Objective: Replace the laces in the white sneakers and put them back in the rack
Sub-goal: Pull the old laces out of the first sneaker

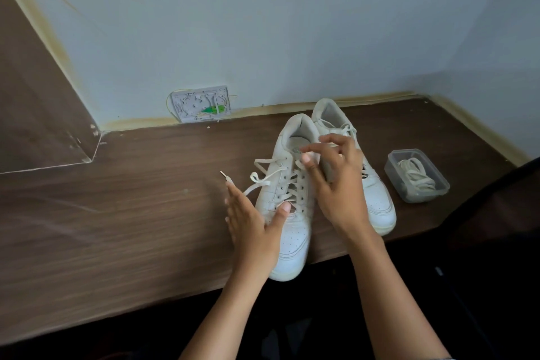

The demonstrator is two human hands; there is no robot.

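2 hands: left grip [251, 225] flat, right grip [336, 181] holds tongue | 2 sneakers [292, 231] | 1 tub [416, 175]

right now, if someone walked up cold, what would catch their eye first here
Two white sneakers stand side by side mid-table, toes toward the person. The left hand lies flat against the nearer one's side, while the right hand works at its tongue, old lace trailing loose to the left. To the right, a clear plastic tub holds a coiled lace.
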